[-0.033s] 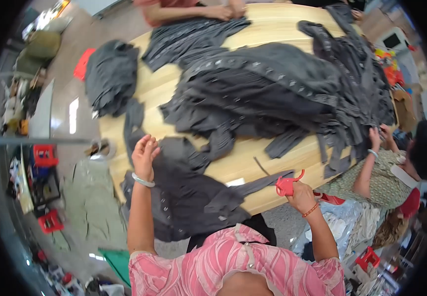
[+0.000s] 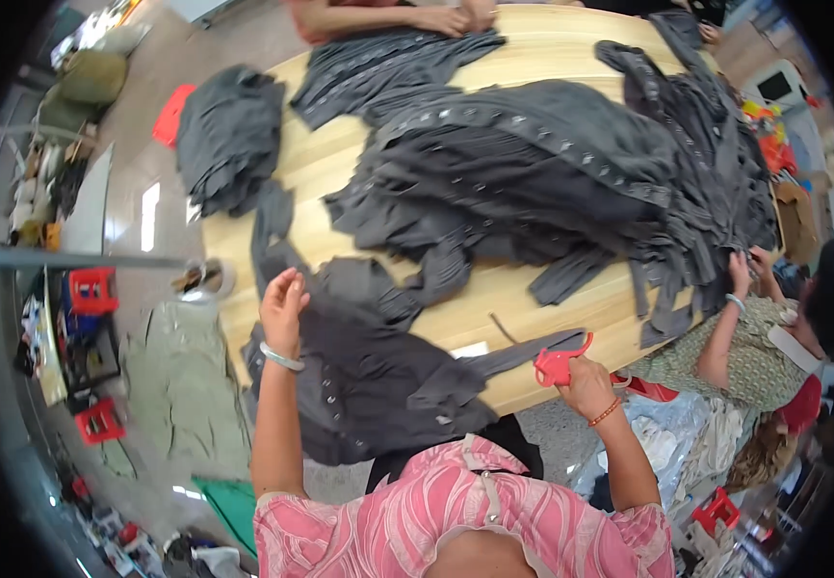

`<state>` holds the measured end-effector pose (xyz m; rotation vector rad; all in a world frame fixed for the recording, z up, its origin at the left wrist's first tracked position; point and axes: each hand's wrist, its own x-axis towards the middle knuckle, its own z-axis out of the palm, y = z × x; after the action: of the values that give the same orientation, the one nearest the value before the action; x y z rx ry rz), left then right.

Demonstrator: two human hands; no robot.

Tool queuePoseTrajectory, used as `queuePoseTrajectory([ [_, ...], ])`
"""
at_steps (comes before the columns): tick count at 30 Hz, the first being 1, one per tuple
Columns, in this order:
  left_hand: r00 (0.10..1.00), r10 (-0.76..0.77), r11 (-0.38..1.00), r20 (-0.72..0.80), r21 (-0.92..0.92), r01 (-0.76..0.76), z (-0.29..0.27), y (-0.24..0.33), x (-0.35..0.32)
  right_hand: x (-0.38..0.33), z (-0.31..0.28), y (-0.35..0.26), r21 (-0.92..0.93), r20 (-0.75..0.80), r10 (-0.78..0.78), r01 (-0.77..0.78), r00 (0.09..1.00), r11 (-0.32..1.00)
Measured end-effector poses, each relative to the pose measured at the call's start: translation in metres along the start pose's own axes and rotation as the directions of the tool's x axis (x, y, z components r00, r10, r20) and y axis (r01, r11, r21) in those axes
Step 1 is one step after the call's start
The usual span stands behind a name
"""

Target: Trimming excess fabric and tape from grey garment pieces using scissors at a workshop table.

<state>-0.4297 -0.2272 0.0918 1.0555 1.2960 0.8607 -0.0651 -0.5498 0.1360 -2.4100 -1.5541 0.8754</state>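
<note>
**Blade near fabric overhang at desk's near edge**

Right hand is clenched around red scissors at the near edge of the desk, touching a dark strip. Left hand rests flat, fingers spread, on the dark garment overhanging that edge. Risks, as judged: the garment could slide off, or a cut could stray. A large garment heap crowds the far side.

wooden table: 1 | red-handled scissors: 1 | folded dark stack at the table's left edge: 1 | big heap of dark studded pieces across the middle and right: 1 | red stools on the floor: 2 | silver bracelet: 1
</note>
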Motion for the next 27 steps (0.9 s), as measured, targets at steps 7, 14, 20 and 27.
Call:
queuePoseTrajectory([
  [7, 0.95, 0.306, 0.618, 0.065, 0.745, -0.25, -0.127, -0.054, -0.067, 0.017, 0.09, -0.09, 0.053, -0.013, -0.066, 0.066, 0.998, 0.996],
  [14, 0.835, 0.363, 0.275, 0.413, 0.809, -0.519, -0.08, -0.04, -0.021, 0.063, 0.13, -0.153, 0.068, 0.019, 0.004, -0.005, 1.0, 0.998],
  [20, 0.79, 0.064, 0.005, 0.609, 0.792, -0.611, -0.077, -0.039, 0.025, 0.075, 0.141, -0.169, 0.001, 0.114, -0.007, 0.007, 0.994, 1.0],
  [27, 0.63, 0.594, 0.156, 0.501, 0.696, -0.701, -0.114, 0.026, -0.031, 0.046, 0.069, -0.161, -0.086, -0.541, -0.185, 0.165, 0.82, 0.983],
])
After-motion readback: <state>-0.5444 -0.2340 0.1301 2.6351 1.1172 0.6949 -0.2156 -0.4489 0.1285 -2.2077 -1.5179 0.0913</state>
